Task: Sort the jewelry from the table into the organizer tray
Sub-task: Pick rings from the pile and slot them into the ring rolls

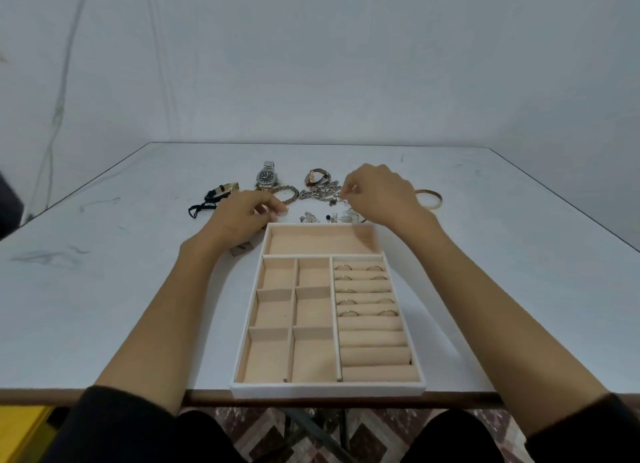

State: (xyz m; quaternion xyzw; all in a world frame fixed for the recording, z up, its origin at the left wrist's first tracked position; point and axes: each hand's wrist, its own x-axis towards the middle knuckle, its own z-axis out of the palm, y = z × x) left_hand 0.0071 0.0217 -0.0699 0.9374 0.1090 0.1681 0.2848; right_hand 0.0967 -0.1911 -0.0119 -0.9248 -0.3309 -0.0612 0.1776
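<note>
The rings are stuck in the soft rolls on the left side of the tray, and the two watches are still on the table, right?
Not quite. The head view shows the rings in the soft rolls on the right side of the tray, not the left. The two watches are still on the table.

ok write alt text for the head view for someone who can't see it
A person's left hand and right hand reach past a white organizer tray with beige-lined compartments into loose jewelry on a pale grey table: a steel wristwatch, silver chains, a gold bangle. Several thin rings already sit in the tray's ring rolls.
</note>
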